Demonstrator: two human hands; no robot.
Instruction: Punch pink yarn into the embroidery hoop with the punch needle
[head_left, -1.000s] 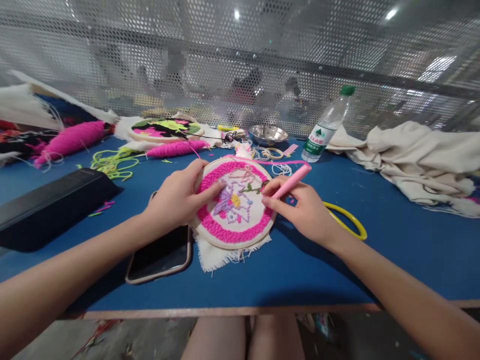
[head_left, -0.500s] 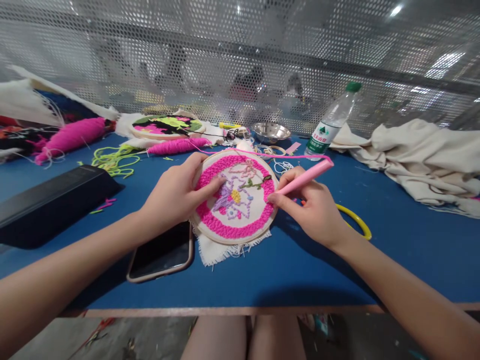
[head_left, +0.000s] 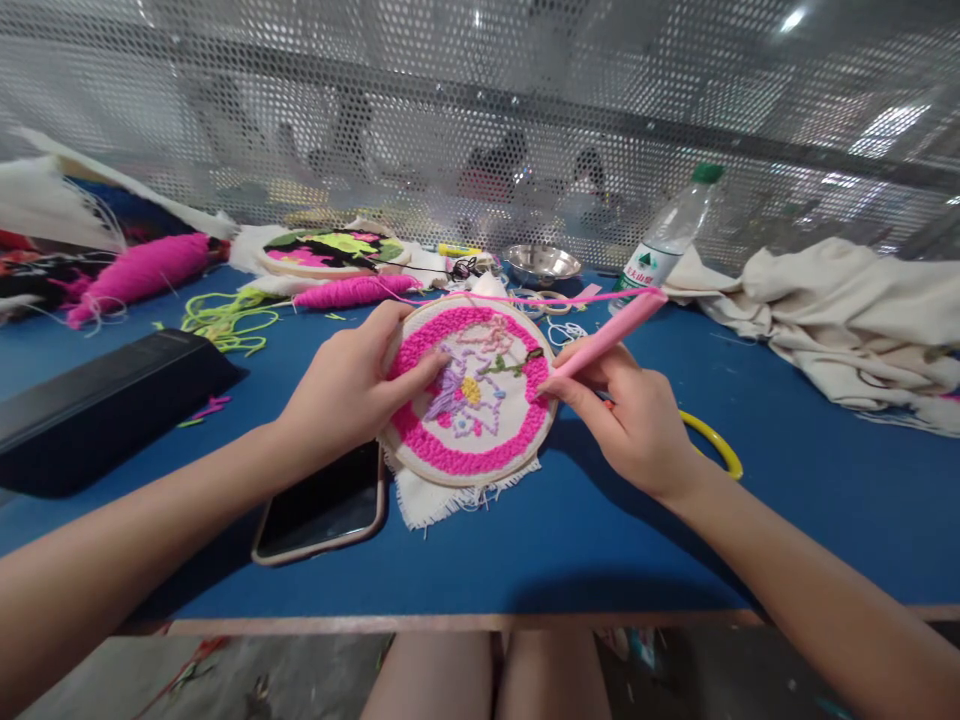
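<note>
An embroidery hoop [head_left: 471, 392] with a thick pink yarn ring and a purple and yellow flower lies on the blue table [head_left: 570, 540]. My left hand [head_left: 352, 385] grips its left edge, thumb over the rim and fingers on the fabric. My right hand [head_left: 630, 415] is closed on a pink punch needle pen [head_left: 609, 334], whose tip rests at the hoop's right rim. A pink yarn strand [head_left: 525, 299] runs from the pen's top leftward to a pink yarn skein [head_left: 352, 292].
A phone [head_left: 322, 505] lies under my left wrist and a black case [head_left: 97, 400] sits left. A yellow ring [head_left: 716, 440] is beside my right hand. Behind are a second hoop [head_left: 330, 252], metal bowl [head_left: 541, 264], water bottle [head_left: 664, 238], cream cloth [head_left: 840, 310] and perforated screen.
My right hand shifted slightly to the right and raised the pen to a steeper tilt, its tip staying at the hoop's right rim. My left hand kept its hold.
</note>
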